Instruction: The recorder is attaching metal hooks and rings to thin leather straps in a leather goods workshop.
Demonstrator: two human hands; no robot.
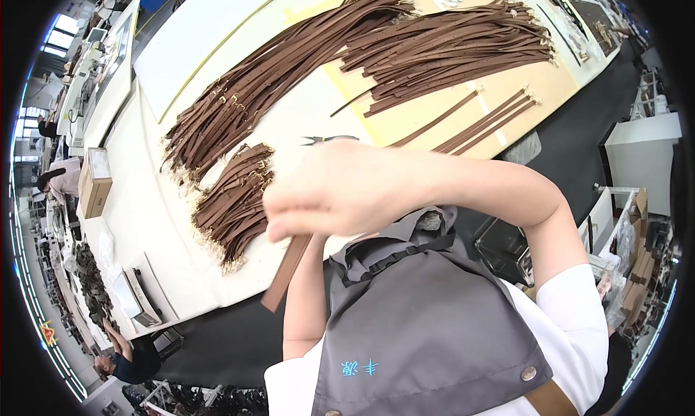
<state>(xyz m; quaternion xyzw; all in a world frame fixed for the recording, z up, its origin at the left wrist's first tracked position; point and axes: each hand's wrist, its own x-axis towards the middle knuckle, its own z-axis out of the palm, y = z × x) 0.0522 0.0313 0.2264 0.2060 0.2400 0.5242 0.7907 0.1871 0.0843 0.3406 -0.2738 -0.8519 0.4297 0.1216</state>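
My right hand (322, 191) reaches across in front of me, its fingers closed. A flat brown leather strap (287, 275) comes out from under it, the free end hanging down past the table edge. My left forearm (305, 293) rises behind that strap. My left hand is covered by the right one, so its fingers do not show. Just beyond my right hand lies a pair of dark-handled snips (329, 139). A short bundle of brown straps (235, 199) with gold-coloured buckles rests close by on the left.
Long brown straps (282, 61) form a pile farther back, with another pile (449, 50) to its right. Several single straps (485, 126) lie near the right table edge. A cardboard box (95, 183) stands at the left. A co-worker (130, 354) is at the lower left.
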